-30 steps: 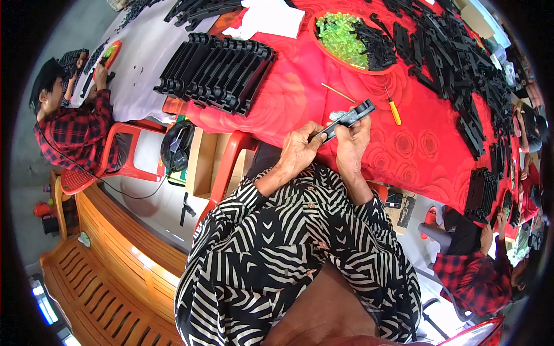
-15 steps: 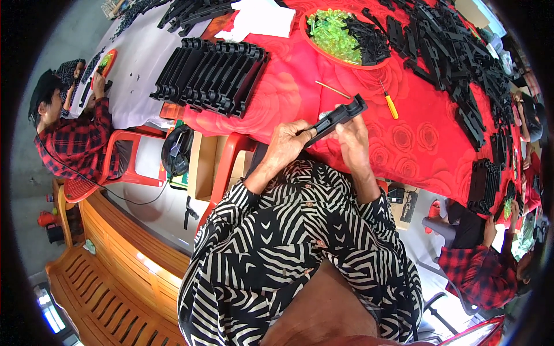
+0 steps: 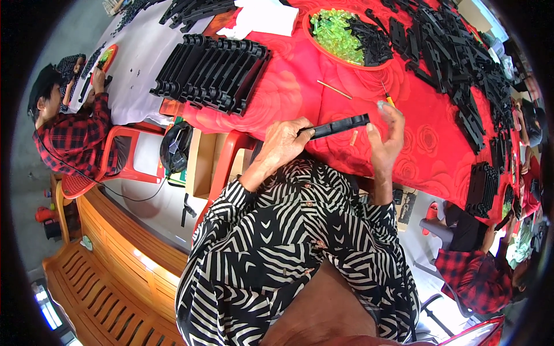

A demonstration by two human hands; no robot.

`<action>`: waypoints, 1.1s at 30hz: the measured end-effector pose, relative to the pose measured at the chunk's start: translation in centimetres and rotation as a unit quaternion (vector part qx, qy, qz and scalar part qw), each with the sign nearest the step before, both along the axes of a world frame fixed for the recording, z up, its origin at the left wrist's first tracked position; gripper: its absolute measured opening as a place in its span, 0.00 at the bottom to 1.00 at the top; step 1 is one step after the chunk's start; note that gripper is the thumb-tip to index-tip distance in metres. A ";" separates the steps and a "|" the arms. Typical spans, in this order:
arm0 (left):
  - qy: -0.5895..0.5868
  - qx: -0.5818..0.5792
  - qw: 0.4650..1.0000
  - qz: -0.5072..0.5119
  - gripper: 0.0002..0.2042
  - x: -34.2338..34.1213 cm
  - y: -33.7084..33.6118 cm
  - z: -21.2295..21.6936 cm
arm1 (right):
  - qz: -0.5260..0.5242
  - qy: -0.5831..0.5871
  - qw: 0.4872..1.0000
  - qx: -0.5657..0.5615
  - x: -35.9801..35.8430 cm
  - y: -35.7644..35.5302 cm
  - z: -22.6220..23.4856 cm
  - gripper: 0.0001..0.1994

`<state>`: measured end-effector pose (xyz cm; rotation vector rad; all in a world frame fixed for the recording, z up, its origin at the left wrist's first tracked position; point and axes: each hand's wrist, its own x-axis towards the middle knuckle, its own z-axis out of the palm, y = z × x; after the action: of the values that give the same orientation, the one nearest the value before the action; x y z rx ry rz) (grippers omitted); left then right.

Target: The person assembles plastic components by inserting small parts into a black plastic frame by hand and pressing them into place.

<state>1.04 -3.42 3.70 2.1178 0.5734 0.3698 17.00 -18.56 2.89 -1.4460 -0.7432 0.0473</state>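
Note:
My left hand [image 3: 287, 140] grips one end of a long, narrow black plastic part [image 3: 340, 125], which points to the right above the table's near edge. My right hand [image 3: 387, 138] is off the part, its thumb and fingers apart. Its fingertips are by a screwdriver [image 3: 389, 100] with a yellow handle, partly covered by the hand; whether they touch it I cannot tell. A thin wooden stick [image 3: 334, 89] lies beyond the black part. Close to my right thumb there is a small orange piece [image 3: 354, 138] on the cloth.
A red tray [image 3: 346, 62] holds green translucent pieces [image 3: 333, 36] and small black pieces [image 3: 372, 43]. Black parts stand in a row [image 3: 210, 74] at left; a large heap [image 3: 444, 52] spreads across the right. A red chair [image 3: 222, 167] stands by my left arm. Other people sit at both sides.
My right hand has let go of the black part and moved right, toward the screwdriver. In my left hand, the part has swung down to a flatter angle.

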 end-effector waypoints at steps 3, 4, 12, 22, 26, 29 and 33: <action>0.007 0.104 0.994 -0.037 0.05 0.1 0.0 0.1 | -0.013 -0.235 0.964 -0.122 0.3 -0.6 2.9 0.20; 0.009 0.150 0.988 -0.048 0.05 0.1 0.1 0.0 | 0.066 -0.285 0.935 -0.199 0.1 0.1 3.5 0.19; 0.001 0.255 0.961 -0.111 0.05 1.0 1.2 -0.5 | 0.260 -0.223 0.861 -0.375 -1.1 3.3 1.8 0.06; -0.241 -0.087 0.947 0.195 0.23 0.8 -0.1 -2.2 | 0.115 -0.100 0.911 -0.384 0.1 4.0 1.3 0.06; -0.187 -0.438 0.862 0.174 0.27 1.5 -0.6 -2.2 | 0.108 -0.097 0.914 -0.378 -0.8 4.9 1.1 0.07; -0.181 -0.510 0.829 0.140 0.20 2.4 -0.2 -3.1 | 0.106 -0.085 0.918 -0.372 -1.5 5.6 0.6 0.07; -0.237 -0.537 0.794 0.157 0.10 3.8 -0.5 -3.6 | 0.089 -0.066 0.917 -0.383 -1.8 6.1 0.7 0.07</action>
<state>4.87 -3.88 0.07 0.7785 0.6197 0.5616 15.18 -12.46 3.63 -2.1327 -1.0291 0.4265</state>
